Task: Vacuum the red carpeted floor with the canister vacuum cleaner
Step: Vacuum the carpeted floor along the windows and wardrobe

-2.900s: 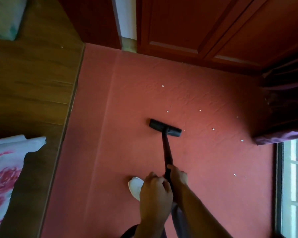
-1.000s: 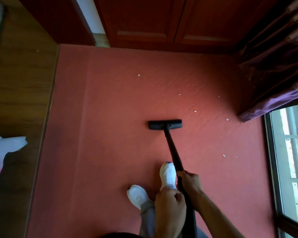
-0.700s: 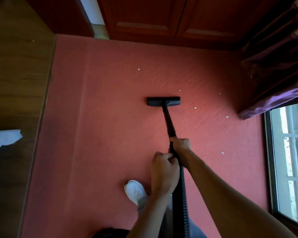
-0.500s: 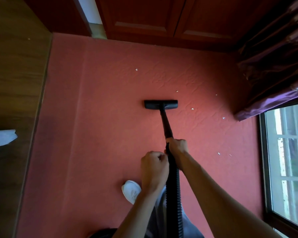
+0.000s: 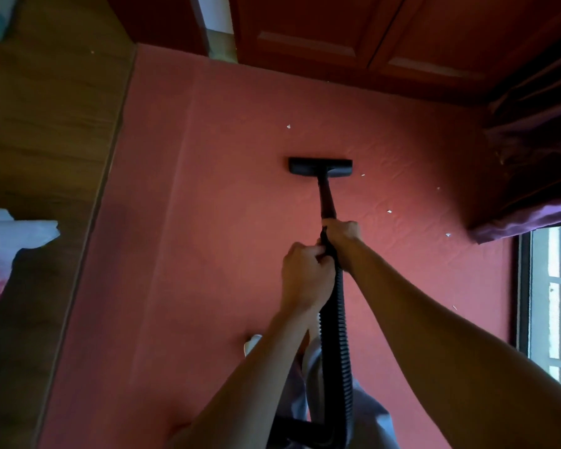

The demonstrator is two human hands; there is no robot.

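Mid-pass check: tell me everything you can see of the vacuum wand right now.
The vacuum wand is a slim dark plastic-looking tube slanting down to a wide black floor nozzle, set crosswise and flat on the red carpet. A black ribbed hose trails from its near end. The right hand grips where tube meets hose; the left hand grips the hose just behind. A white scrap lies just off the nozzle's right end.

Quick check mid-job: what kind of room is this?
Probably a bedroom: floral bedding on a wooden surface at left, red panelled cupboard doors ahead, purple curtain beside the window.
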